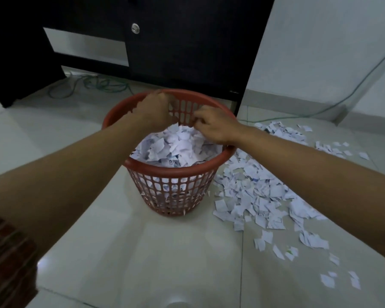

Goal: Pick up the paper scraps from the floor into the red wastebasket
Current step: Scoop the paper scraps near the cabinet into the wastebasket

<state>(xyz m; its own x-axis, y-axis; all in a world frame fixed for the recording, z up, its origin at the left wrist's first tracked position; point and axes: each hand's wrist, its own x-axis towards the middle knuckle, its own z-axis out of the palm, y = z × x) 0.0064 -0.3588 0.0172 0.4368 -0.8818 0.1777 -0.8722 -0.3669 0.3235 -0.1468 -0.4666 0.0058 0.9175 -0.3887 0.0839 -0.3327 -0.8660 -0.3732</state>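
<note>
You are looking down at a pale tiled floor (125, 252). Behind it stands a dark cabinet (187, 41) with a small round lock (135, 28), and green cables (98, 85) lie on the floor under it. The red wastebasket (176, 172) stands upright on the floor, in front of the cabinet, and it is filled nearly to the rim with white paper pieces. A big spread of paper scraps (258, 192) lies on the floor just beside the basket, on your right side, with smaller groups further right and nearer to you.

Both your arms reach forward over the basket opening. Your left hand (156, 110) is above the far part of the rim with the fingers curled downward; I cannot tell if it holds any paper. Your right hand (216, 124) is over the right part of the opening, fingers bent and close to the paper heap inside; whether it pinches a scrap I cannot tell. The two hands are near each other but apart.
</note>
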